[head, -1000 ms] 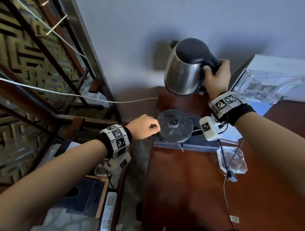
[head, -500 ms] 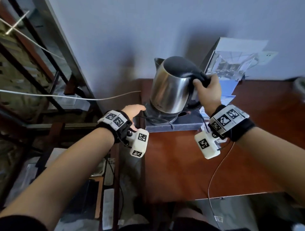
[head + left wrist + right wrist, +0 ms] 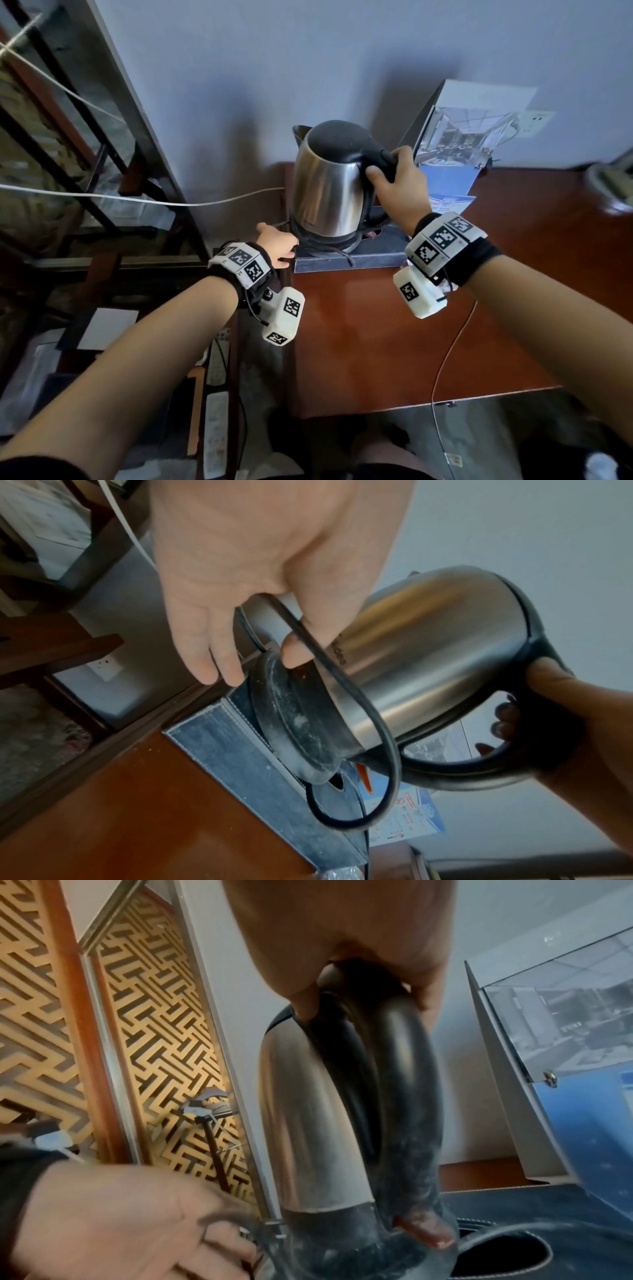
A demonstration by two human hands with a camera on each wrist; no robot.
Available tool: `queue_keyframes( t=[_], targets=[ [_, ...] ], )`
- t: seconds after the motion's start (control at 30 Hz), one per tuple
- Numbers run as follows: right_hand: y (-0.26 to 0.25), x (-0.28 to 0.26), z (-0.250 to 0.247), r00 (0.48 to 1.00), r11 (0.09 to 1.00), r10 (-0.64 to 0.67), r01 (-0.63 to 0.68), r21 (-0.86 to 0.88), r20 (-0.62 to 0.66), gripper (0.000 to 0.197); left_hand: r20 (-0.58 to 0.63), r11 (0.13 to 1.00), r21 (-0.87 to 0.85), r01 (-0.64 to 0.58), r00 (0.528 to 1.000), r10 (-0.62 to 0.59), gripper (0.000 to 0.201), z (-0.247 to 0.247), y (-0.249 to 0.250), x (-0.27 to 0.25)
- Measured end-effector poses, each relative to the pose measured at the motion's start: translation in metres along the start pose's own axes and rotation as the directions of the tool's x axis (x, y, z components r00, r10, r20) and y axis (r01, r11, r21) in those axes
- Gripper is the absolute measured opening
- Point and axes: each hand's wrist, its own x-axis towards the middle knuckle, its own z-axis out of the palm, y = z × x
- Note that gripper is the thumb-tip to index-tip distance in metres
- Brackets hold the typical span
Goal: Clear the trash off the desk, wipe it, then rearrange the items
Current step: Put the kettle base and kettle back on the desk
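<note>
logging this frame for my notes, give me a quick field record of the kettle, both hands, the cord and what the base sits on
kettle: steel kettle with black lid, tilted, seated partly on its base
base: round black base on a dark tray
right hand: right hand grips the kettle's black handle
left hand: left hand at the base's edge, fingers touching the black cord
cord: loops around the kettle's lower body
surface: reddish-brown desk

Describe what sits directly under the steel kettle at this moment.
The kettle sits on its dusty black base, itself on a dark tray. The base's centre contact is covered.
</note>
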Motion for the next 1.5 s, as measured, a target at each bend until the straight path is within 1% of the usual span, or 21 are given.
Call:
queue_keyframes(
  t=[0.07, 0.13, 0.2, 0.3, 0.37, 0.5, 0.6, 0.7, 0.8, 0.87, 0.9, 0.97, 1.03, 1.07, 1.1, 1.17, 1.27, 1.33, 1.4, 1.47, 1.5],
  targets=[
    [0.001, -0.003, -0.002, 0.999, 0.999, -0.022, 0.023, -0.026, 0.026, 0.026, -0.069, 0.994, 0.082, -0.073, 0.995, 0.078, 0.07, 0.001, -0.001, 0.003],
    [0.002, -0.01, -0.002, 0.997, 0.998, -0.046, 0.047, -0.029, 0.059, 0.027, -0.068, 0.987, 0.139, -0.083, 0.993, 0.093, 0.078, 0.001, 0.0, 0.004],
    [0.002, -0.015, -0.003, 0.993, 0.996, -0.069, 0.074, -0.049, 0.096, 0.025, -0.072, 0.953, 0.286, -0.097, 0.99, 0.123, 0.08, 0.0, 0.002, 0.003],
    [0.005, -0.016, -0.008, 0.985, 0.987, -0.111, 0.125, -0.101, 0.133, 0.023, -0.052, 0.871, 0.473, -0.134, 0.982, 0.18, 0.079, -0.005, 0.003, 0.003],
    [0.009, -0.014, -0.013, 0.983, 0.98, -0.124, 0.142, -0.136, 0.136, 0.031, 0.0, 0.795, 0.574, -0.196, 0.971, 0.239, 0.076, -0.009, 0.004, 0.005],
    [0.015, -0.013, -0.018, 0.968, 0.959, -0.171, 0.207, -0.195, 0.186, 0.034, 0.091, 0.66, 0.696, -0.283, 0.946, 0.31, 0.076, -0.011, 0.0, 0.011],
    [0.018, -0.007, -0.02, 0.959, 0.953, -0.186, 0.229, -0.2, 0.215, 0.035, 0.108, 0.607, 0.74, -0.29, 0.942, 0.318, 0.071, -0.014, -0.011, 0.019],
    [0.023, 0.006, -0.029, 0.951, 0.956, -0.181, 0.23, -0.183, 0.249, 0.034, 0.121, 0.585, 0.75, -0.308, 0.934, 0.337, 0.06, -0.018, -0.02, 0.024],
    [0.025, 0.014, -0.034, 0.936, 0.956, -0.19, 0.245, -0.16, 0.296, 0.036, 0.141, 0.583, 0.742, -0.331, 0.927, 0.348, 0.054, -0.02, -0.022, 0.03],
    [0.024, 0.016, -0.03, 0.926, 0.956, -0.226, 0.27, -0.112, 0.302, 0.043, 0.147, 0.606, 0.722, -0.332, 0.931, 0.334, 0.06, -0.02, -0.018, 0.03],
    [0.023, 0.017, -0.026, 0.929, 0.964, -0.233, 0.259, -0.057, 0.288, 0.048, 0.158, 0.639, 0.692, -0.336, 0.934, 0.321, 0.066, -0.02, -0.015, 0.031],
    [0.02, 0.02, -0.018, 0.941, 0.973, -0.228, 0.21, 0.1, 0.249, 0.056, 0.174, 0.752, 0.562, -0.344, 0.938, 0.3, 0.082, -0.019, -0.012, 0.031],
    [0.021, 0.025, -0.012, 0.944, 0.957, -0.23, 0.175, 0.233, 0.235, 0.053, 0.177, 0.839, 0.425, -0.341, 0.94, 0.292, 0.098, -0.018, -0.01, 0.034],
    [0.022, 0.028, -0.011, 0.944, 0.952, -0.229, 0.166, 0.258, 0.237, 0.05, 0.185, 0.863, 0.376, -0.337, 0.94, 0.286, 0.101, -0.018, -0.011, 0.038],
    [0.024, 0.032, -0.012, 0.945, 0.954, -0.222, 0.158, 0.257, 0.242, 0.048, 0.198, 0.874, 0.352, -0.337, 0.939, 0.282, 0.097, -0.018, -0.009, 0.038],
    [0.028, 0.04, -0.019, 0.936, 0.961, -0.21, 0.145, 0.236, 0.281, 0.049, 0.225, 0.87, 0.36, -0.338, 0.936, 0.271, 0.084, -0.019, -0.008, 0.039],
    [0.045, 0.046, -0.025, 0.92, 0.96, -0.195, 0.106, 0.261, 0.341, 0.057, 0.252, 0.838, 0.44, -0.323, 0.94, 0.229, 0.088, -0.019, -0.003, 0.034],
    [0.058, 0.046, -0.024, 0.933, 0.969, -0.164, 0.091, 0.231, 0.32, 0.053, 0.221, 0.734, 0.609, -0.301, 0.953, 0.207, 0.079, -0.017, 0.003, 0.024],
    [0.062, 0.045, -0.022, 0.943, 0.981, -0.145, 0.096, 0.17, 0.3, 0.04, 0.151, 0.662, 0.693, -0.284, 0.956, 0.253, 0.063, -0.01, 0.009, 0.021],
    [0.061, 0.044, -0.023, 0.947, 0.987, -0.104, 0.061, 0.147, 0.305, 0.043, 0.108, 0.673, 0.681, -0.29, 0.948, 0.3, 0.053, -0.005, 0.011, 0.022],
    [0.061, 0.042, -0.022, 0.946, 0.98, -0.094, 0.033, 0.197, 0.309, 0.052, 0.094, 0.712, 0.638, -0.293, 0.947, 0.306, 0.048, -0.004, 0.011, 0.026]
  ],
)
